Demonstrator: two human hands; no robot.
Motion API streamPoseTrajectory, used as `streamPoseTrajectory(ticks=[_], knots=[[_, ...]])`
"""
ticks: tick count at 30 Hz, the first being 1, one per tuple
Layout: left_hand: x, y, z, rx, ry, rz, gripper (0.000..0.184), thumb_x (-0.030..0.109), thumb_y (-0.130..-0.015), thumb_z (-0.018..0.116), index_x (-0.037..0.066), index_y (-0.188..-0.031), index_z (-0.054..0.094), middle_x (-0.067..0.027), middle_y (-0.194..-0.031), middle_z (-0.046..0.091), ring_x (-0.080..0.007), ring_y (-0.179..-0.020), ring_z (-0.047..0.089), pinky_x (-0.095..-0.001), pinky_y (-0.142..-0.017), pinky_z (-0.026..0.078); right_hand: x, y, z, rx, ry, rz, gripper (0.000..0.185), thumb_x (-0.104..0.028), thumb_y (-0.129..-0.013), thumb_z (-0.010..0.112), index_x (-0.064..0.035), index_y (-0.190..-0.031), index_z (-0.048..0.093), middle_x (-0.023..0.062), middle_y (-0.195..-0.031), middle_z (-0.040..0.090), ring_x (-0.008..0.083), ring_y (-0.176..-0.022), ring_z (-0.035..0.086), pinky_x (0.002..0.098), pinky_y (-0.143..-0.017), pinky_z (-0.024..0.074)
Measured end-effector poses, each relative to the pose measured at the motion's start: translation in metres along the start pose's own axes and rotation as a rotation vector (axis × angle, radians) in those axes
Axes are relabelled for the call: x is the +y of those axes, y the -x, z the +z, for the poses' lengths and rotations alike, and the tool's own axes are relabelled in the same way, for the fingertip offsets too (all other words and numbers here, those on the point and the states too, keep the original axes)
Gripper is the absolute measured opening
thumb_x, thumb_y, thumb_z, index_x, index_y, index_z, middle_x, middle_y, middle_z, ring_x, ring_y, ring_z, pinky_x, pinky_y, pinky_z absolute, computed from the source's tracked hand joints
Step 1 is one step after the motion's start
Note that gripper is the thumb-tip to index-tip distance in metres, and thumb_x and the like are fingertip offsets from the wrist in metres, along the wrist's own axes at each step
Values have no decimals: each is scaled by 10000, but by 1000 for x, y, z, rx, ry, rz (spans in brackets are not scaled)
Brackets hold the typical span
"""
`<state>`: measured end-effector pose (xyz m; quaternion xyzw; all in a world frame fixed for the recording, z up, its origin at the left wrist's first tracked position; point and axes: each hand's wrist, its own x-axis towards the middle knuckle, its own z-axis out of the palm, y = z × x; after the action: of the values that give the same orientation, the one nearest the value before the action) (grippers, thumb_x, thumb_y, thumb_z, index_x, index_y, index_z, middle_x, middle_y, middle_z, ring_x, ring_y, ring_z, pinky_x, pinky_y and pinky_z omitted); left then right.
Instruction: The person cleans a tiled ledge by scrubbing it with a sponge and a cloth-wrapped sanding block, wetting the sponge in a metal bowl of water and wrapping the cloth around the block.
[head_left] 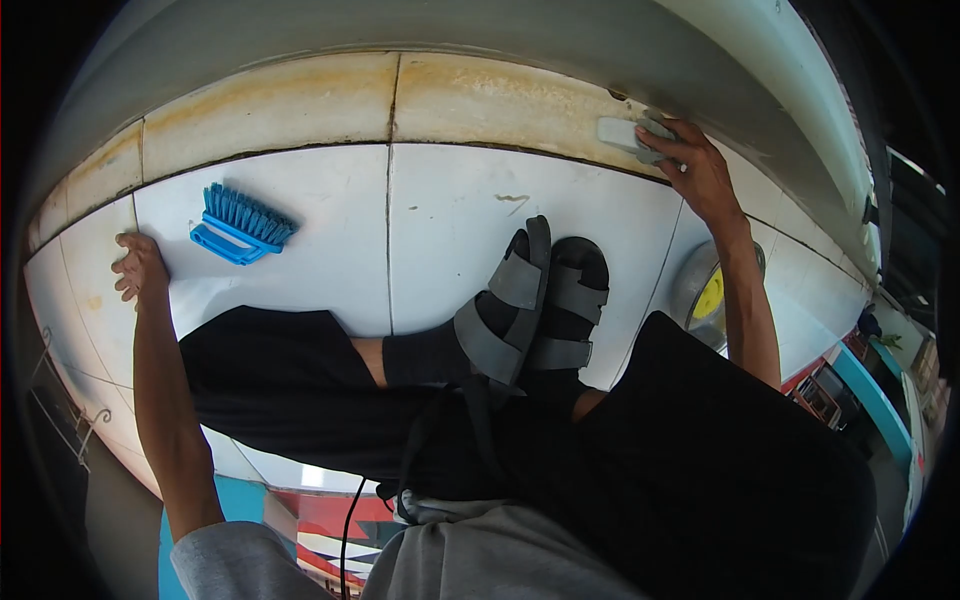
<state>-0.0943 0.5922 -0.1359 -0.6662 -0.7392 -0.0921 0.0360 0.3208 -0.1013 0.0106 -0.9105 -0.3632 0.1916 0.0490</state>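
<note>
My right hand [697,165] is closed around a small grey-and-white block [622,132], pressed against the stained tile border [480,100]. The block's pale end sticks out to the left of my fingers; its exact kind is unclear. On the far left, my left hand [140,268] leans on the white tiles, holding nothing, its fingers a little apart. Just right of that hand lies a blue scrub brush [240,230], its bristles pointing toward the border. Partly behind my right forearm sits a round metal bowl [688,290] with something yellow [709,295] inside.
White floor tiles [300,290] spread around my grey-strapped sandals [520,300]. Yellow-brown stains mark the border along a grey curved wall [480,35]. A small dark hole [617,95] shows near my right hand. A metal wire rack [75,420] stands at the left.
</note>
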Motion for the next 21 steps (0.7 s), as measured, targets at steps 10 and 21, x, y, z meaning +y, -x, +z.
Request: streamPoseTrajectory(ticks=[10,21], knots=[[3,-2,-2,-14,1,-38,884,711,-855,326,-17,-1341,448,-304,-1361,395,-479,-1303,343,-683,-1043,251,-108,-54,18,-23,44,-313,399,-95,-889,619,-268,-1241,691,95,-1279,605,298,-1217,543,394,-1018,443],[9,7,-12,4,3,-83,902,715,-840,326,-37,-1324,443,-328,-1326,400,-494,-1260,363,-672,-1032,274,32,28,-2,-14,154,-169,530,22,-781,704,-263,-1227,701,114,-1237,634,290,-1107,619,382,-951,507]])
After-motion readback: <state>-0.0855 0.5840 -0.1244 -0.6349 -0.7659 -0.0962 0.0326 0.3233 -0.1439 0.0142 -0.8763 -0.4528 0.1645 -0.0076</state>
